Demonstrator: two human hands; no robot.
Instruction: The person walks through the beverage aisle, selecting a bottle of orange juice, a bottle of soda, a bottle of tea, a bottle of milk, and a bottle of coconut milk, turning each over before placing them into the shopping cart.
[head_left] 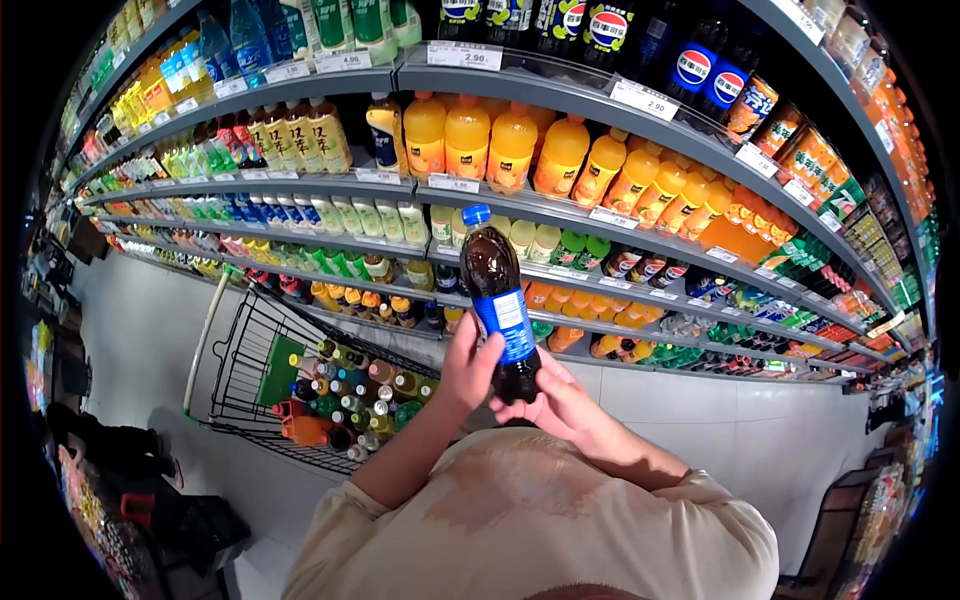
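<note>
Both of my hands hold a dark cola bottle [490, 262] with a blue cap and a blue label in front of my chest. It stands nearly upright, its cap leaning a little to the left. My left hand [470, 362] is wrapped round the label from the left side. Lower down, my right hand [550, 400] grips the bottle near its base from the right. A white printed panel on the label faces me. Some of my fingers are hidden behind the bottle.
Shelves [560, 205] of drinks curve across the front, with large orange juice bottles [512, 145] and Pepsi bottles [700, 68] above. A shopping cart [240, 350] full of bottles stands to my left. Grey floor tiles [690, 420] lie ahead to the right. A dark crate [200, 530] sits lower left.
</note>
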